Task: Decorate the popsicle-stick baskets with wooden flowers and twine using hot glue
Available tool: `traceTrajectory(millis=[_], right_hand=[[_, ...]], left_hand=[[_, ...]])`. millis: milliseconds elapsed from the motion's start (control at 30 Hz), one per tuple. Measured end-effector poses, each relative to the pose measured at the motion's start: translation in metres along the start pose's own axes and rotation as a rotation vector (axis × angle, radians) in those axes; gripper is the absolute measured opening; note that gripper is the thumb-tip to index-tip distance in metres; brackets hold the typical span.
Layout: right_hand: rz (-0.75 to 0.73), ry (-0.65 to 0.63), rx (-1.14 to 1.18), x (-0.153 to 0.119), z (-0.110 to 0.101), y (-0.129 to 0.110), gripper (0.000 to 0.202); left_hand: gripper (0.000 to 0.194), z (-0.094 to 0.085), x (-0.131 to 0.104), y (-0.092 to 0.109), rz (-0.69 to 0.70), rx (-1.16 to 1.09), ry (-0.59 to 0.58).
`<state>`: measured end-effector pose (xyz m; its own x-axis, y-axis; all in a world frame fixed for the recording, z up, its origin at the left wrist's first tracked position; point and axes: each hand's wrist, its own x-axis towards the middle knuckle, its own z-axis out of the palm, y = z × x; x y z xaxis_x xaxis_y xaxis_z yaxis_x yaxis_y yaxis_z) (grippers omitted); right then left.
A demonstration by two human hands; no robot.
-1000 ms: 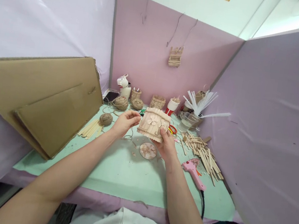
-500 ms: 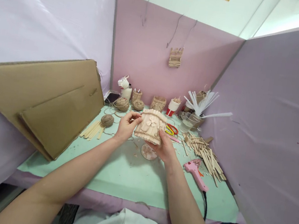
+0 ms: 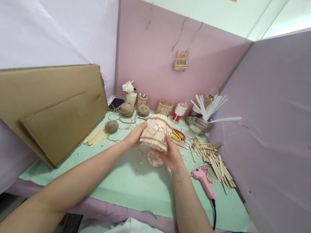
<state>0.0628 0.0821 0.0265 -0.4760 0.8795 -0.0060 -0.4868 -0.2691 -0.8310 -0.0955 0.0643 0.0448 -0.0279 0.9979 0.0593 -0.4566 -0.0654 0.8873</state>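
Note:
A round wooden-stick pot [image 3: 157,132], with twine bands near its top and bottom and a wooden flower on its side, is held above the table. My left hand [image 3: 135,135] grips its left side, the thumb along the wall and the other fingers mostly hidden behind. On the right, my right hand [image 3: 172,153] closes round the lower side, thumb on the front. A small round disc [image 3: 155,158] lies on the green mat [image 3: 133,188] below the pot.
Pink glue gun [image 3: 205,182] and a stick pile [image 3: 215,159] lie right; red and yellow scissors [image 3: 178,135] are just behind my right hand. Twine balls [image 3: 111,126], pale sticks [image 3: 96,136] and cardboard [image 3: 60,111] stand left. Cups line the back, including a red-white one [image 3: 179,112].
My left hand has moved from a fingertip touch at the pot's upper left edge to a fuller grip on its left side. The pot has turned slightly.

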Motion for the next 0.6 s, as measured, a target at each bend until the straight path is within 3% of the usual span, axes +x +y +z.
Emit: traceTrajectory(millis=[267,433,600], right_hand=[[0.004,0.065,0.047,0.0017,0.0042,0.0010,0.032],[0.006,0.096,0.028,0.0045,0.0051,0.0040,0.031],[-0.111,0.163,-0.123,0.0087,-0.0004,0.0080,0.030]], left_hand=[[0.053,-0.0001,-0.0021,-0.0011,-0.140,-0.006,-0.099],[0.052,0.0046,-0.0042,-0.0001,-0.121,-0.022,-0.071],[0.054,0.0012,-0.0009,0.0002,-0.120,-0.016,-0.041]])
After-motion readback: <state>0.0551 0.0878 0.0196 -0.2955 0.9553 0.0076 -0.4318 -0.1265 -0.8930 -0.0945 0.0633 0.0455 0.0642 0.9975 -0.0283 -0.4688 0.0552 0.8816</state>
